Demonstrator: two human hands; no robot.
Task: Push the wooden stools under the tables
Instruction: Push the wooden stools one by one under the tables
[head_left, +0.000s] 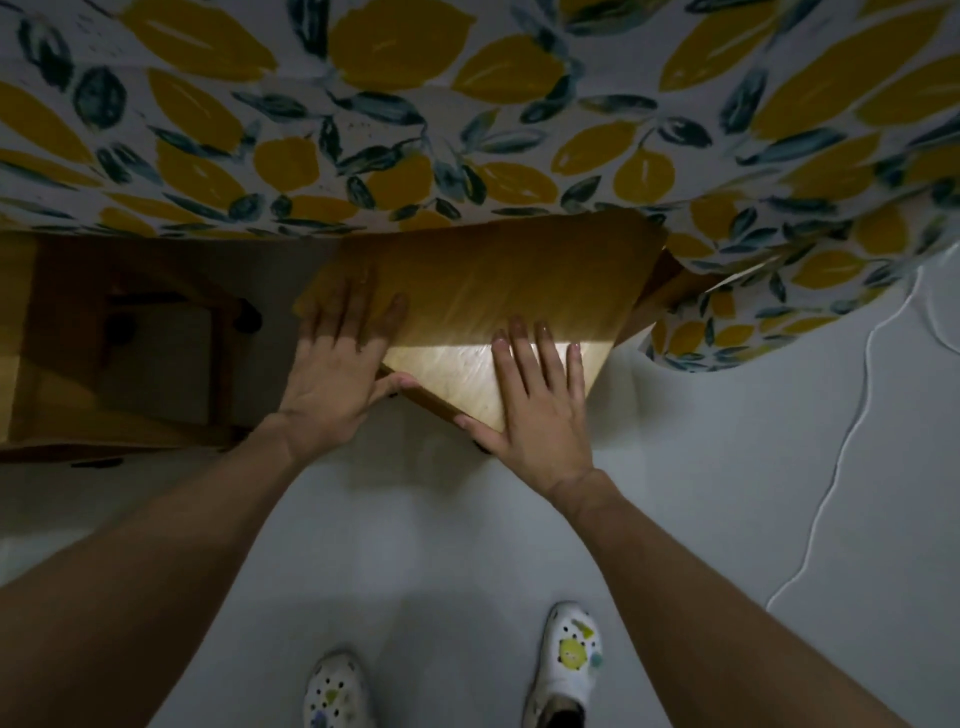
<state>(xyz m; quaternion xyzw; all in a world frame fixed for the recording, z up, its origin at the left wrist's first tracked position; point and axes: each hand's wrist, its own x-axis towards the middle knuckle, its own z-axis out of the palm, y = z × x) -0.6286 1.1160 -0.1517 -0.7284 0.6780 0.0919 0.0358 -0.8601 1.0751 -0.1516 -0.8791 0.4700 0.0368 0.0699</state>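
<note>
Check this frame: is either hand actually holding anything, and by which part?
Nothing is gripped. Both hands lie flat on the wooden stool seat: left hand at its near-left corner, thumb against the edge; right hand at its near corner.

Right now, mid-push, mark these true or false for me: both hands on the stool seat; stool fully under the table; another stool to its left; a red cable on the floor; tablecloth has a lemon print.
1. Both the left hand and the right hand lie flat on the stool seat. True.
2. The stool is fully under the table. False: its near corner sticks out.
3. Another stool stands to its left. True.
4. A red cable lies on the floor. False: the cable is white.
5. The tablecloth has a lemon print. True.
</note>
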